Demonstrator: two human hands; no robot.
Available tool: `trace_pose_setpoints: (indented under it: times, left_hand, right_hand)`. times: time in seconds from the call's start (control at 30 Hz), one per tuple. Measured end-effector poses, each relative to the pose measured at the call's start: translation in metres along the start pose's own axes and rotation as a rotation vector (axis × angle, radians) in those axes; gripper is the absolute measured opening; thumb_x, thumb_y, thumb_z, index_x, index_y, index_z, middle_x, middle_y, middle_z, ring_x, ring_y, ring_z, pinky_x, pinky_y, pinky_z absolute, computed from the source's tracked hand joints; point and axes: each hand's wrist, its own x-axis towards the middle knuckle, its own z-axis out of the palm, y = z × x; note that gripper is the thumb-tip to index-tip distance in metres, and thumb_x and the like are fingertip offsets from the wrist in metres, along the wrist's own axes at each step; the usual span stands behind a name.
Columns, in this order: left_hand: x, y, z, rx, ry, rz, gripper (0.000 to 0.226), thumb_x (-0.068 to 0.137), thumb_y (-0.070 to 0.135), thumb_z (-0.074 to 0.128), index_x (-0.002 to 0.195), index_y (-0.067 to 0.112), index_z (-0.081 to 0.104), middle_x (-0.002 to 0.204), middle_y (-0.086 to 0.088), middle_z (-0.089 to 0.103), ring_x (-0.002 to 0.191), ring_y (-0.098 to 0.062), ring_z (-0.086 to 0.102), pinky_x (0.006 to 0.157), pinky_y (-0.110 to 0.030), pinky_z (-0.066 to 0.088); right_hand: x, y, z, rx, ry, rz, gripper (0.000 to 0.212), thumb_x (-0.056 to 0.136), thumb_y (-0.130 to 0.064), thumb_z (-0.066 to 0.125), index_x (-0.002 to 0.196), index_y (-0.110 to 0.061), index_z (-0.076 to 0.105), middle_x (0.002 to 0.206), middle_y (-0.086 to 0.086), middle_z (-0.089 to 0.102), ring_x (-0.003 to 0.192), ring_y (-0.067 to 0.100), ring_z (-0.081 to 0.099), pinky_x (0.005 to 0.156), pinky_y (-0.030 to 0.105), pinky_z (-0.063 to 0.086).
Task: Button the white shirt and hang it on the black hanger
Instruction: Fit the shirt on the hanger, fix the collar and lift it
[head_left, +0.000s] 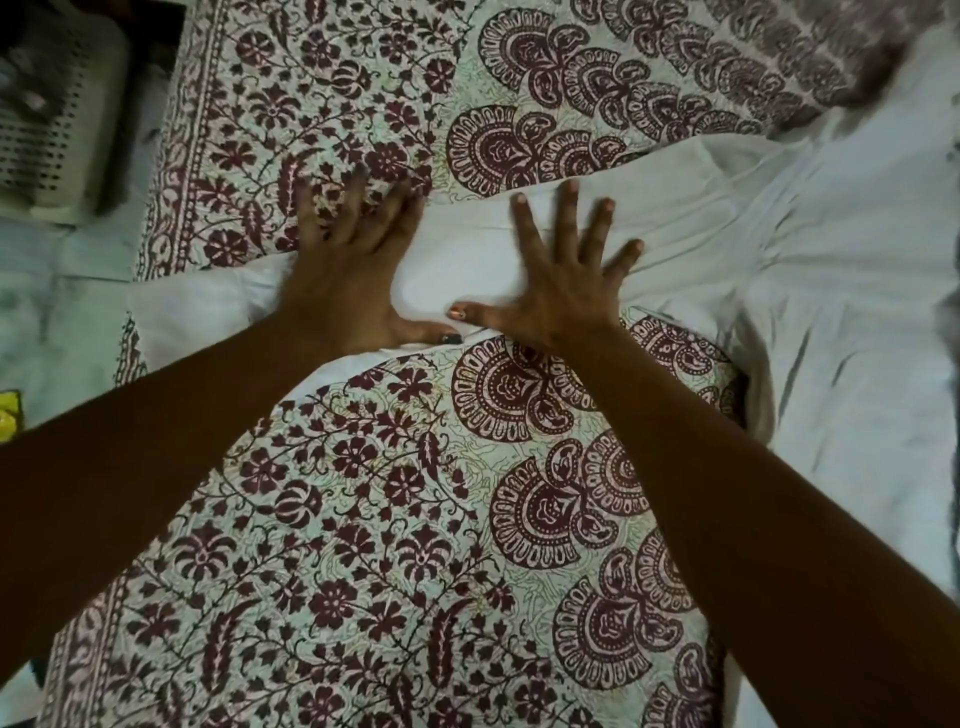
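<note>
- Patterned bedspread (363, 545): covers the bed, maroon floral and paisley print.
- White shirt (779, 270): lies on the bedspread, bulk at right. A band of it runs left under both hands.
- Left hand (353, 265): flat, fingers spread, palm and thumb on the white cloth, fingertips over the print.
- Right hand (563, 280): flat, fingers spread wide, pressing the shirt.
- The two thumbs nearly meet.
- White perforated basket (57, 130): upper left, beside the bed, blurred.
</note>
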Motion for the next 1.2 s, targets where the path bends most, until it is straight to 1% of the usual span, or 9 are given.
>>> trace_pose_setpoints:
  times: [0.23, 0.37, 0.47, 0.53, 0.7, 0.8, 1.0, 1.1, 1.2]
  left_hand:
    - [-0.023, -0.010, 0.001, 0.005, -0.020, -0.124, 0.128, 0.053, 0.096, 0.008, 0.148, 0.011, 0.002, 0.157, -0.011, -0.004, 0.142, -0.042, -0.002, 0.104, -0.071, -0.001]
    - [-0.026, -0.006, -0.009, 0.007, -0.040, -0.161, 0.130, 0.049, 0.097, 0.003, 0.147, 0.012, -0.002, 0.157, -0.010, -0.006, 0.142, -0.039, -0.008, 0.106, -0.068, -0.004]
    - [-0.048, -0.005, -0.027, 0.008, 0.095, -0.154, 0.112, 0.068, 0.087, 0.011, 0.148, 0.008, 0.003, 0.157, -0.013, 0.001, 0.142, -0.039, -0.004, 0.105, -0.066, -0.005]
    - [-0.071, -0.003, -0.029, -0.020, 0.133, -0.273, 0.098, 0.078, 0.078, 0.015, 0.148, 0.012, 0.001, 0.157, -0.014, -0.003, 0.141, -0.044, -0.004, 0.103, -0.065, -0.007]
    - [-0.101, -0.013, -0.008, -0.133, -0.112, -0.436, 0.101, 0.075, 0.083, 0.006, 0.148, 0.013, -0.001, 0.156, -0.013, -0.009, 0.138, -0.049, -0.005, 0.104, -0.072, 0.005]
    - [-0.090, -0.008, -0.027, -0.194, -0.100, -0.470, 0.097, 0.080, 0.076, 0.011, 0.147, 0.007, -0.001, 0.156, -0.016, -0.003, 0.140, -0.046, -0.004, 0.108, -0.068, 0.002]
    - [-0.094, 0.070, -0.109, -0.359, 0.033, -0.008, 0.072, 0.095, 0.043, 0.037, 0.147, 0.003, 0.006, 0.155, -0.016, 0.010, 0.144, -0.032, 0.007, 0.116, -0.046, 0.004]
    - [-0.108, 0.126, -0.160, -0.516, 0.079, 0.096, 0.062, 0.096, 0.032, 0.045, 0.147, 0.011, 0.016, 0.154, -0.009, 0.019, 0.142, -0.026, 0.017, 0.114, -0.034, 0.010]
    - [-0.120, 0.174, -0.200, -0.587, 0.114, 0.178, 0.052, 0.095, 0.030, 0.048, 0.143, 0.017, 0.032, 0.144, -0.007, 0.043, 0.131, -0.025, 0.041, 0.108, -0.032, 0.031]
  right_hand:
    - [0.003, 0.001, -0.009, 0.010, -0.127, -0.025, 0.122, 0.054, -0.096, 0.032, 0.143, -0.033, -0.022, 0.149, 0.015, -0.034, 0.134, 0.049, -0.027, 0.097, 0.076, -0.010]
    - [-0.009, 0.008, -0.021, 0.095, -0.151, -0.082, 0.110, 0.067, -0.086, 0.039, 0.146, -0.033, -0.015, 0.152, 0.014, -0.026, 0.138, 0.044, -0.022, 0.105, 0.070, -0.008]
    - [-0.035, 0.007, -0.021, 0.152, -0.085, -0.122, 0.101, 0.075, -0.078, 0.041, 0.147, -0.031, -0.012, 0.155, 0.013, -0.020, 0.140, 0.039, -0.020, 0.108, 0.063, -0.009]
    - [-0.058, 0.006, -0.019, 0.174, -0.051, -0.135, 0.099, 0.078, -0.073, 0.043, 0.148, -0.029, -0.011, 0.156, 0.013, -0.017, 0.141, 0.036, -0.019, 0.112, 0.061, -0.008]
    - [-0.107, 0.004, -0.014, 0.242, -0.041, -0.135, 0.096, 0.082, -0.067, 0.047, 0.147, -0.030, -0.013, 0.157, 0.012, -0.013, 0.142, 0.033, -0.020, 0.111, 0.054, -0.012]
    - [-0.132, 0.007, -0.021, 0.278, -0.019, -0.128, 0.092, 0.085, -0.061, 0.048, 0.148, -0.029, -0.011, 0.157, 0.010, -0.011, 0.142, 0.030, -0.019, 0.111, 0.049, -0.015]
    - [-0.185, 0.022, -0.055, 0.337, 0.109, -0.077, 0.085, 0.087, -0.056, 0.050, 0.149, -0.028, -0.002, 0.158, 0.009, -0.001, 0.145, 0.028, -0.012, 0.115, 0.049, -0.008]
    - [-0.214, 0.038, -0.079, 0.367, 0.221, -0.055, 0.082, 0.087, -0.051, 0.054, 0.150, -0.028, 0.006, 0.158, 0.006, 0.009, 0.146, 0.027, -0.004, 0.117, 0.048, -0.002]
    - [-0.248, 0.060, -0.104, 0.446, 0.337, -0.028, 0.076, 0.086, -0.037, 0.061, 0.148, -0.024, 0.020, 0.154, 0.006, 0.024, 0.145, 0.027, 0.008, 0.117, 0.048, 0.010]
